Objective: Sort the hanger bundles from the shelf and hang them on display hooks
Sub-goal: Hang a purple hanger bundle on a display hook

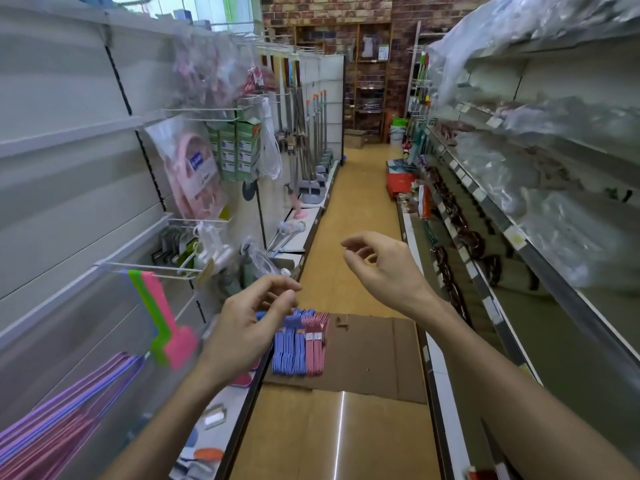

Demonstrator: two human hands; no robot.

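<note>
Blue hanger bundles [289,344] and pink hanger bundles [316,344] lie side by side on a flat cardboard sheet [374,355] on the aisle floor. Purple and pink hangers [65,417] hang at the lower left of the left shelving. A white display hook [149,268] juts from that shelving, with green and pink flat items [162,327] on it. My left hand [249,323] hovers above the blue bundles, fingers loosely curled, holding nothing. My right hand [384,268] is raised to the right, fingers apart and empty.
Shelving lines both sides of a narrow aisle. The left wall carries hooks with bagged pink goods [194,171], green boxes [235,150] and mops [311,140]. The right shelves [519,237] hold plastic-wrapped stock. A brick wall [329,15] closes the far end.
</note>
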